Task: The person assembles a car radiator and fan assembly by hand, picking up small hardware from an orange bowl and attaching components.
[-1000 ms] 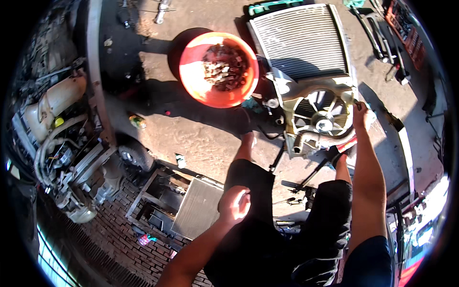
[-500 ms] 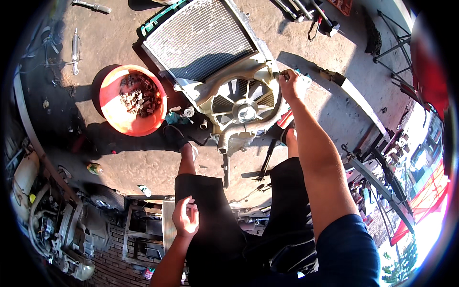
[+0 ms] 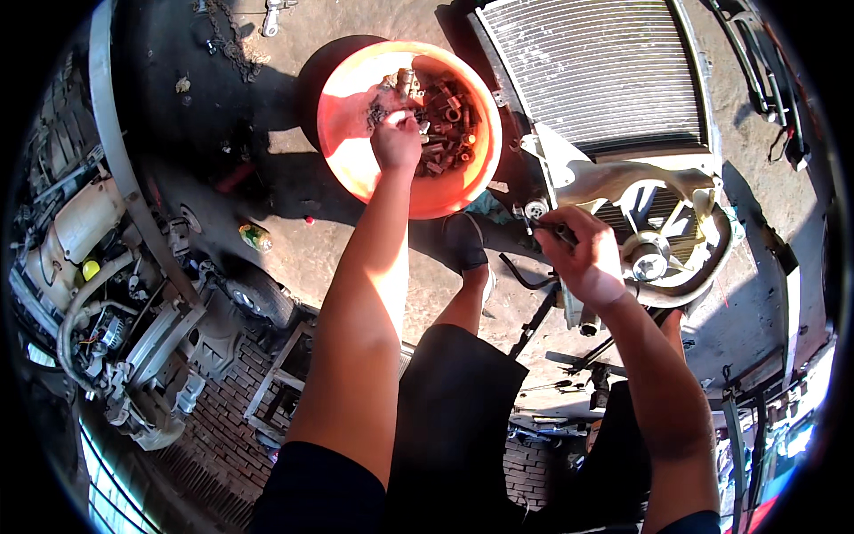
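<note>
My left hand (image 3: 397,145) reaches into an orange-red basin (image 3: 342,125). Its fingers are closed among a heap of small brown and grey metal parts (image 3: 449,111); whatever is between the fingertips is hidden. To the right of the basin, my right hand (image 3: 584,256) is curled with a small dark metal piece (image 3: 562,233) showing at its fingers; its exact kind is unclear. That hand is held above the left side of a pale fan shroud (image 3: 592,178) with a spoked fan (image 3: 648,256). The shroud adjoins a finned radiator (image 3: 596,71).
An engine assembly (image 3: 98,311) and a wheel (image 3: 258,298) lie to the left. A curved metal rail (image 3: 120,160) runs nearby. A small bottle (image 3: 255,236) lies on the floor below the basin. Long metal bars (image 3: 756,71) are at the upper right.
The view has swung left. My left hand has moved from over my left thigh into the basin. My right hand has left the shroud's far right edge and now holds a small dark piece.
</note>
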`<state>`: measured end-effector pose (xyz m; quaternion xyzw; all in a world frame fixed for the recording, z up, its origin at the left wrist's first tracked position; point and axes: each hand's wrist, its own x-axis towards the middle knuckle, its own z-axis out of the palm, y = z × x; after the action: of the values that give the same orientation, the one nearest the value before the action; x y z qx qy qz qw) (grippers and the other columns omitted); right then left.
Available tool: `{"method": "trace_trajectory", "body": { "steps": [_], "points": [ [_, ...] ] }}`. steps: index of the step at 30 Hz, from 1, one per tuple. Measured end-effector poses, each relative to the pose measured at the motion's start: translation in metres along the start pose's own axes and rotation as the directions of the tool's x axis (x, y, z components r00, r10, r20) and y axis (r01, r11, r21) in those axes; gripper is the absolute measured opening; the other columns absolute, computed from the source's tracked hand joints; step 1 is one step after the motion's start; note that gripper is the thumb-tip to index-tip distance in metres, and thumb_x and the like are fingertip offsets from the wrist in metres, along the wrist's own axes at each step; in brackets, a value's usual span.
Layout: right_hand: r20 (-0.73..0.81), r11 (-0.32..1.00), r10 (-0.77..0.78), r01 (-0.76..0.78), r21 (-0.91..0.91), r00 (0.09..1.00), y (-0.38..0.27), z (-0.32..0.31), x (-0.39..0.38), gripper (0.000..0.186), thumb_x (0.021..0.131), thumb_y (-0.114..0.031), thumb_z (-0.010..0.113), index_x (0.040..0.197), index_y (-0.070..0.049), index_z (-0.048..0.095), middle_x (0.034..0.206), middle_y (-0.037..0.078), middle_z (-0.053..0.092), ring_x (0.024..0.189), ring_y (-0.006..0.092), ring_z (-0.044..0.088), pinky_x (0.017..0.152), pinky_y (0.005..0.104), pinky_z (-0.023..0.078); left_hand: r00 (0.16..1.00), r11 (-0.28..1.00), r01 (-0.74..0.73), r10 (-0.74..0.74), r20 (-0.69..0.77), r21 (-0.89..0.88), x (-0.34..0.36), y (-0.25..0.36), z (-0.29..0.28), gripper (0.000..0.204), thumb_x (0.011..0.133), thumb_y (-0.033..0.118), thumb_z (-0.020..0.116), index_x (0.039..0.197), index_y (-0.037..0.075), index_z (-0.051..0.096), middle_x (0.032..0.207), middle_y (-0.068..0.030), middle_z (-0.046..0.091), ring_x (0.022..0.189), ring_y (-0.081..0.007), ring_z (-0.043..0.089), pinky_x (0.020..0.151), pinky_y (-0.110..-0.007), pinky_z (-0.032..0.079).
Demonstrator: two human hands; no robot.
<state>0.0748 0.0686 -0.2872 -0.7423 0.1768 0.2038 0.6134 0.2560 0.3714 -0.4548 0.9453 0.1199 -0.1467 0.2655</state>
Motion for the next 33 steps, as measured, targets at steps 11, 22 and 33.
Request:
{"method": "trace_trajectory", "body": {
  "steps": [11,22,33],
  "points": [
    [-0.119,0.967,0.098,-0.066,0.248,0.988,0.013,0.119,0.060,0.024,0.092,-0.017,0.075,0.108,0.001,0.071,0.098,0.017,0.075,0.089,0.0257,0.073,0.083,0.0371,0.057,0.922,0.905,-0.297,0.355,-0.154,0.305,0.066,-0.024,0.041,0.008,0.079,0.017,0.074,0.083,0.010,0.077,0.082,-0.0160,0.075,0.081,-0.0357,0.073,0.078,-0.046,0.058],
    [-0.140,0.870,0.191,-0.102,0.482,0.972,-0.015,0.068,0.025,0.025,0.095,-0.018,0.072,0.109,0.002,0.069,0.092,0.009,0.074,0.084,0.0135,0.066,0.081,0.0310,0.054,0.825,0.769,-0.536,0.565,-0.023,-0.349,-0.091,0.119,-0.076,0.017,0.093,0.004,0.070,0.109,0.001,0.068,0.091,-0.0090,0.067,0.075,-0.0181,0.061,0.069,-0.032,0.052],
    [-0.295,0.942,-0.059,0.151,0.299,0.954,-0.087,-0.045,-0.067,0.025,0.092,-0.013,0.074,0.113,-0.001,0.067,0.105,0.017,0.074,0.094,0.0302,0.074,0.087,0.0379,0.057,0.860,0.118,0.474,0.148,0.488,-0.873,-0.238,0.255,-0.085,0.017,0.107,0.015,0.060,0.119,0.004,0.064,0.111,-0.0070,0.069,0.098,-0.0146,0.066,0.089,-0.030,0.052]
  ]
}}
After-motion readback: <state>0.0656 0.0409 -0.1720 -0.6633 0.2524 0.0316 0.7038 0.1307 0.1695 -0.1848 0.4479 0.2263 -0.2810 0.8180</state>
